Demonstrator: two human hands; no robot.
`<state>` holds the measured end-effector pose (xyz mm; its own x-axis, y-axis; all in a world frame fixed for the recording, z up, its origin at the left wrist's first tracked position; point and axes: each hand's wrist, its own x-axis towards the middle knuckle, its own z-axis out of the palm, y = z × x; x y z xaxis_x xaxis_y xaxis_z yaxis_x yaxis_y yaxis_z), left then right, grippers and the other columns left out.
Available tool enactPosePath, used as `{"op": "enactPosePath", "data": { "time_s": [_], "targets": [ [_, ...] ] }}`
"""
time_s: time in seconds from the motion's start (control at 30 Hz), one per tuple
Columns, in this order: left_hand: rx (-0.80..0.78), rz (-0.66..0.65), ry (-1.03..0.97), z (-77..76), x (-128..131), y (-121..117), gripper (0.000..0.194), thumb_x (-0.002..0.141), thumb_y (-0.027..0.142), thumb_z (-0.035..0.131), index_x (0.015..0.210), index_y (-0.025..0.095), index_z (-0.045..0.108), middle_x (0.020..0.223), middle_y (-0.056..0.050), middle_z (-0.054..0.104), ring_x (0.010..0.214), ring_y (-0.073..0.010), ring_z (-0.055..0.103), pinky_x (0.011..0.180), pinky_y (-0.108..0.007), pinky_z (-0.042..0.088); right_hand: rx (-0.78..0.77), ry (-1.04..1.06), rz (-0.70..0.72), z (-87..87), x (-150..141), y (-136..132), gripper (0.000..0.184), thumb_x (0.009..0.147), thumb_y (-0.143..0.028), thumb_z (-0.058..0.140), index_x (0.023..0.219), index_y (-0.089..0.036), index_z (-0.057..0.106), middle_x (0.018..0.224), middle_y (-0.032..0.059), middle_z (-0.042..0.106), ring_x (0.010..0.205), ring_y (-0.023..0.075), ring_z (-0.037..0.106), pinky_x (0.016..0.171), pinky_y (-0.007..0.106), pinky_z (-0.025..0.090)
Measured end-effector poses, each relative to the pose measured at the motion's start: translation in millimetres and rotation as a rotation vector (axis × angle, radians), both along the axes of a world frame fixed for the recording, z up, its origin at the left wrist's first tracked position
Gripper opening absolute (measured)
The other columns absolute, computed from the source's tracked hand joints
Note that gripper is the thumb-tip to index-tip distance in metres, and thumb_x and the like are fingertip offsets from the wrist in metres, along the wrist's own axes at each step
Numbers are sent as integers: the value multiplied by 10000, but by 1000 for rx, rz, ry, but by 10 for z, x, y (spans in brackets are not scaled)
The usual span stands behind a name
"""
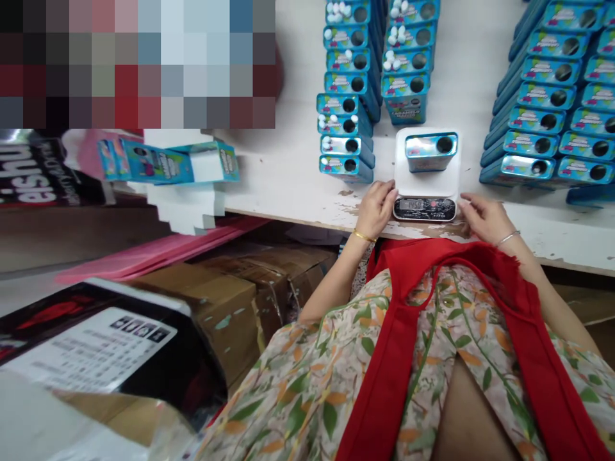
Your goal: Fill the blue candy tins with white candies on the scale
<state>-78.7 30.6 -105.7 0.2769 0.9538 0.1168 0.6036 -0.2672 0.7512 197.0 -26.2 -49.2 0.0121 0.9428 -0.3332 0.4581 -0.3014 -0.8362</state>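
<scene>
In the head view, a small white kitchen scale point(425, 184) sits at the near edge of the white desk point(298, 173), whose paint is chipped along that edge. A single blue tin point(431, 152) with a round hole in its top stands on the scale's platform, and the dark display strip faces the person.

The left hand point(379, 208) lies at the scale's left side, fingers loosely curled and touching its front left corner, gripping nothing. A gold bangle circles that wrist. The right hand point(485, 218) rests on the desk just beside the scale's right front corner, fingers relaxed and empty, a thin silver bangle on its wrist.

To the left of the scale, toward the far edge, run two rows of blue tins point(372, 70), some with white sweets point(398, 35) lying on top. Toward the right edge of the desk another block of like tins point(557, 96) lies in slanting rows.

At the left edge of the desk lie open blue cartons point(168, 163). Below the desk stand brown cardboard boxes point(230, 301). The person wears a floral garment with a red scarf point(398, 333).
</scene>
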Motion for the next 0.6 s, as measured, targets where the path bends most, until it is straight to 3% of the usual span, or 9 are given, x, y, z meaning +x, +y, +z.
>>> {"op": "enactPosePath", "data": {
  "time_s": [0.07, 0.13, 0.2, 0.27, 0.33, 0.4, 0.43, 0.5, 0.6],
  "targets": [
    [36, 46, 12, 19, -75, -51, 531, 1011, 567, 379, 1183, 157, 670, 1094, -126, 698, 1030, -203, 645, 940, -363, 523, 26, -88, -12, 314, 152, -69, 443, 845, -609, 660, 957, -183, 718, 689, 51, 665, 543, 168, 590, 521, 305, 464],
    [64, 104, 46, 48, -178, -129, 467, 994, 535, 447, 1171, 174, 685, 1087, -123, 715, 1021, -218, 653, 936, -381, 530, 88, -116, -152, 623, 459, -121, 399, 863, -594, 653, 890, -200, 704, 736, 46, 673, 568, 154, 590, 540, 297, 469],
    [67, 114, 85, 46, -299, -166, 400, 969, 482, 502, 1177, 199, 695, 1037, -116, 726, 966, -241, 669, 894, -413, 546, 218, -173, -388, 830, 993, -152, 390, 866, -600, 652, 872, -211, 682, 747, 38, 663, 566, 144, 577, 531, 292, 459],
    [61, 76, 109, 33, -394, -149, 360, 938, 453, 535, 1222, 289, 684, 1026, -87, 726, 938, -276, 674, 869, -468, 552, 357, -325, -652, 922, 1758, -202, 372, 876, -581, 648, 913, -211, 664, 787, 47, 663, 575, 142, 567, 523, 290, 442],
    [27, 51, 123, 68, -430, -126, 382, 914, 443, 536, 1288, 476, 607, 1057, -25, 718, 928, -305, 668, 876, -529, 541, 386, -535, -878, 925, 2610, -288, 309, 927, -490, 606, 971, -186, 644, 904, 90, 678, 640, 144, 586, 575, 296, 456],
    [-9, 46, 132, 171, -407, -126, 429, 890, 455, 533, 1280, 634, 528, 1063, 27, 711, 894, -325, 660, 872, -561, 527, 224, -818, -977, 846, 3341, -357, 237, 940, -373, 598, 970, -142, 642, 997, 147, 681, 805, 161, 614, 789, 329, 487],
    [-25, 51, 140, 238, -378, -130, 443, 878, 465, 531, 1262, 684, 501, 1062, 47, 709, 875, -332, 656, 865, -568, 522, 173, -845, -988, 781, 3614, -367, 232, 904, -343, 649, 942, -114, 654, 989, 174, 681, 881, 192, 619, 884, 365, 469],
    [-48, 69, 162, 375, -298, -131, 448, 852, 490, 525, 1225, 734, 482, 1056, 78, 712, 828, -340, 649, 834, -572, 517, 73, -853, -924, 621, 3958, -330, 321, 824, -349, 738, 972, -71, 674, 1032, 217, 679, 1003, 259, 618, 981, 419, 435],
    [-50, 74, 215, 543, -179, -104, 459, 811, 516, 518, 1189, 771, 465, 1032, 131, 723, 726, -334, 630, 771, -571, 520, -123, -853, -599, 376, 4110, -170, 618, 764, -424, 783, 1223, -41, 628, 1322, 270, 573, 1229, 365, 545, 1075, 479, 397]
  ]
}}
